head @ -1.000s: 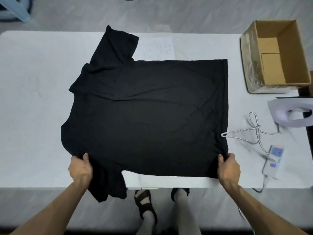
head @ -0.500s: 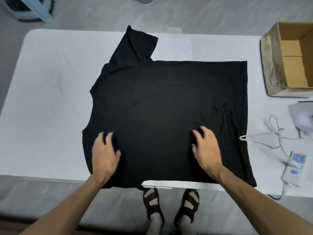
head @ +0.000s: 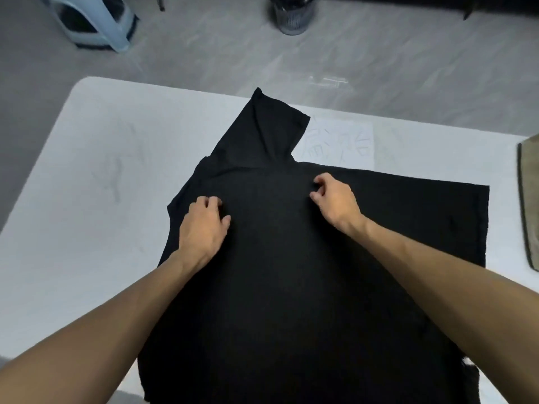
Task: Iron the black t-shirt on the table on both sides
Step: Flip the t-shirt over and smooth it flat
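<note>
The right hand (head: 335, 199) is curled, thumb and fingertips drawn together on a small fold of the black t-shirt (head: 291, 301), just below the base of the far sleeve (head: 271, 126). The left hand (head: 204, 225) lies on the cloth near the shirt's left edge, fingers bent with their tips pressed into the fabric and the thumb spread to the side; whether it actually grips the cloth I cannot tell. Both forearms reach out over the shirt, which lies spread flat on the white surface (head: 87, 176), its near part reaching the bottom of the view and the far sleeve pointing away toward the back edge. Beside that sleeve lies a pale sheet of paper (head: 344, 141) with faint markings. A cardboard box (head: 528, 205) shows at the right edge. On the grey floor beyond stand a light blue stool (head: 96, 21) and a dark ribbed container (head: 291, 13).
</note>
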The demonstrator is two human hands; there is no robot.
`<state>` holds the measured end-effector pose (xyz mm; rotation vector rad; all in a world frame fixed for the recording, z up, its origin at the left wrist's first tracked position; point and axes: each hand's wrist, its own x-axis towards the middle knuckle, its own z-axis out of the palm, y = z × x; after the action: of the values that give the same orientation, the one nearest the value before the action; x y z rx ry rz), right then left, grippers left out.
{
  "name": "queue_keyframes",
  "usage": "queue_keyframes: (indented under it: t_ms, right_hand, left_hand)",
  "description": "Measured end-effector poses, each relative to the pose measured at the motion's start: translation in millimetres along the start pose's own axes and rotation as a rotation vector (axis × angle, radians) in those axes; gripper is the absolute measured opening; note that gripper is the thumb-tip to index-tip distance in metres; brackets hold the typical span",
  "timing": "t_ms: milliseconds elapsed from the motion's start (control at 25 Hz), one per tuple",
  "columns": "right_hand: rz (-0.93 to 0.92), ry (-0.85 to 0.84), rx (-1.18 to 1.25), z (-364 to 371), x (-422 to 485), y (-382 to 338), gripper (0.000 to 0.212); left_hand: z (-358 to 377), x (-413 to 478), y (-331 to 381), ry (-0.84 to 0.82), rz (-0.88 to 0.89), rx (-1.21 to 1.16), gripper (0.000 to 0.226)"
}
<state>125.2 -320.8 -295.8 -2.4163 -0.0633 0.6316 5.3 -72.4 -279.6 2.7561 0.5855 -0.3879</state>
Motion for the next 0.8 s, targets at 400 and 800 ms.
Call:
queue_keyframes:
  t_ms: [400, 800]
  right_hand:
    - [0.146, 0.18, 0.205, -16, 188, -62, 0.022]
    - [-0.757, 0.047, -0.6, 23, 185, -84, 0.054]
  left_hand:
    - [68, 76, 24, 0.185, -0.144, 0.058, 0.082]
    - [63, 85, 21, 0.089, -0.152, 0.205, 0.081]
